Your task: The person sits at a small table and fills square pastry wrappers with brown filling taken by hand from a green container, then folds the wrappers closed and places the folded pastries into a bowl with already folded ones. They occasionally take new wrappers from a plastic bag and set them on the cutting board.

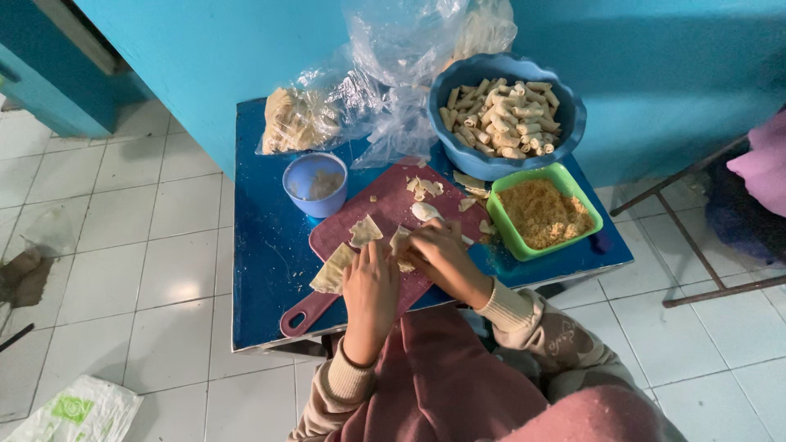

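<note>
My left hand (370,288) and my right hand (442,255) meet over a maroon cutting board (385,211) on a small blue table (262,270). Together they pinch a pale thin wrapper (400,243) with filling, rolling it. A stack of pale wrappers (333,270) lies just left of my left hand, and a loose torn wrapper piece (365,230) sits above it. A white spoon (426,212) rests on the board right above my right hand.
A blue bowl (565,131) full of finished rolls stands at the back right. A green square tub (557,237) holds brown crumbly filling. A small lilac cup (314,185) and clear plastic bags (344,106) sit at the back. A metal chair frame (696,245) stands right.
</note>
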{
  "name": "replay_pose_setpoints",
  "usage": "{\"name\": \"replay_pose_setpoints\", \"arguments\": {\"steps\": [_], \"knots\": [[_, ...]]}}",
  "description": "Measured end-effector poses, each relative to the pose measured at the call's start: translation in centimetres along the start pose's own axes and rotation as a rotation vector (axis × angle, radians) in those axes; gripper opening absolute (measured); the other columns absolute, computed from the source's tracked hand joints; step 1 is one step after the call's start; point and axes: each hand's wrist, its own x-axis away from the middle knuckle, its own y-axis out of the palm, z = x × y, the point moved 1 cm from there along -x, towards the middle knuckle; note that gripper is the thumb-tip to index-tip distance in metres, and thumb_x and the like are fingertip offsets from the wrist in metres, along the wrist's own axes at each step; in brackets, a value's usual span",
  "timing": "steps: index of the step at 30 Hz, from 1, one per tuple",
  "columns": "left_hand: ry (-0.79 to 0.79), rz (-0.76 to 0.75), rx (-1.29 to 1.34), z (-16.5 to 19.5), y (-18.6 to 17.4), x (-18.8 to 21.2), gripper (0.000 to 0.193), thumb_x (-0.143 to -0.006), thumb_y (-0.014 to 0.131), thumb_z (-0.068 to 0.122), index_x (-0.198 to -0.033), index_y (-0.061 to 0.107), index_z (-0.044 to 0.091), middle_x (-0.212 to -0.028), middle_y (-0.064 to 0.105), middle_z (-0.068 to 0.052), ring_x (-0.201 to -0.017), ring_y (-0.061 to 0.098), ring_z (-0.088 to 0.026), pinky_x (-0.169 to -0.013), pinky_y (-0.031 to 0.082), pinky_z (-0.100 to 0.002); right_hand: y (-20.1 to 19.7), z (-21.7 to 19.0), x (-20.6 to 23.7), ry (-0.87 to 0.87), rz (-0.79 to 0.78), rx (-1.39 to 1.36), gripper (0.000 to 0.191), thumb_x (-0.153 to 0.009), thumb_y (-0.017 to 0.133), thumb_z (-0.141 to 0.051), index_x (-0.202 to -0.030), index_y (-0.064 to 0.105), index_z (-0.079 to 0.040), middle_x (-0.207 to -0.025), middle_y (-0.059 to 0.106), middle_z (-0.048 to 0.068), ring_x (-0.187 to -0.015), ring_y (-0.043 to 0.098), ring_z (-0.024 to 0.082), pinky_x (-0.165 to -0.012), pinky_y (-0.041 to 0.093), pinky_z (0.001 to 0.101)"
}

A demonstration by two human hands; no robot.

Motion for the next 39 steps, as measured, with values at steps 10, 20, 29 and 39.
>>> {"name": "replay_pose_setpoints", "arguments": {"steps": [10,20,29,39], "knots": [[-0.040,-0.009,0.294,1.4,-1.4,-0.3,0.017,-0.098,0.058,0.012,-0.110,0.054,0.000,-0.102,0.068,-0.020,-0.086,0.067,-0.042,-0.066,0.054,-0.048,-1.9,0.2,0.3,-0.066,0.099,0.049,0.019,-0.085,0.072,-0.013,-0.103,0.068,-0.012,-0.112,0.063,0.007,-0.110,0.056,0.030,-0.095,0.040,0.0435],[0.048,-0.012,0.298,1.9,-1.6,0.1,0.009,-0.097,0.059,0.006,-0.106,0.062,0.005,-0.095,0.067,-0.015,-0.088,0.066,-0.038,-0.068,0.053,-0.047,-2.9,0.9,1.5,0.083,0.062,0.240,0.018,-0.086,0.075,-0.019,-0.097,0.064,-0.010,-0.094,0.061,0.008,-0.094,0.056,0.032,-0.080,0.042,0.0468],[0.124,0.025,0.198,2.0,-0.9,0.1,0.013,-0.093,0.066,0.008,-0.106,0.068,0.005,-0.099,0.066,-0.010,-0.089,0.065,-0.031,-0.071,0.055,-0.041,-2.8,1.4,0.6,0.072,0.057,0.049,0.019,-0.084,0.076,-0.011,-0.095,0.061,-0.006,-0.087,0.064,0.009,-0.086,0.061,0.033,-0.078,0.046,0.0449],[0.087,0.015,0.154,1.1,0.3,0.3,0.020,-0.094,0.067,0.014,-0.107,0.059,0.002,-0.097,0.065,-0.014,-0.093,0.065,-0.035,-0.072,0.055,-0.044,-1.8,0.7,0.3,0.067,0.016,-0.288,0.011,-0.093,0.072,-0.007,-0.103,0.068,-0.006,-0.094,0.073,0.010,-0.088,0.071,0.029,-0.075,0.054,0.0394]]}}
